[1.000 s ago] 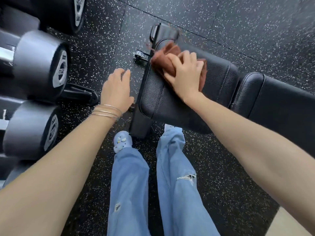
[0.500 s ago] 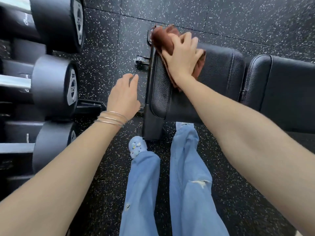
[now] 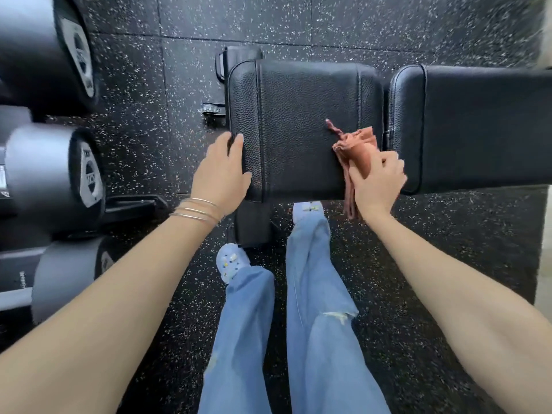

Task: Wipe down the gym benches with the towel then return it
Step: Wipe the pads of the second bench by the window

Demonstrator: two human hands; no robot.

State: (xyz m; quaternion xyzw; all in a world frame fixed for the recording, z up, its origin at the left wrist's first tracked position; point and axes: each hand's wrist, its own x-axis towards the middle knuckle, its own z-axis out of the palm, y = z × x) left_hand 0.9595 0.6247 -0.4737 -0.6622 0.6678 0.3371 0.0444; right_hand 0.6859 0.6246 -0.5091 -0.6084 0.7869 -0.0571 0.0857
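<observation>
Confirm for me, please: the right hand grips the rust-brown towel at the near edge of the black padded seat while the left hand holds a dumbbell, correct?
Not quite. The head view shows the left hand resting on the end of the black padded seat, not holding a dumbbell. The right hand does grip the rust-brown towel at its near edge.

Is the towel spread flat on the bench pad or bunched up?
Bunched up: the towel is crumpled in the right hand, one end dangling off the seat pad.

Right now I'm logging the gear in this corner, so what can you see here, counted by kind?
Bench pads: 2, seat pad and back pad
Dumbbell heads: 4, more may be out of view
Towels: 1, in the right hand
Total: 7
</observation>
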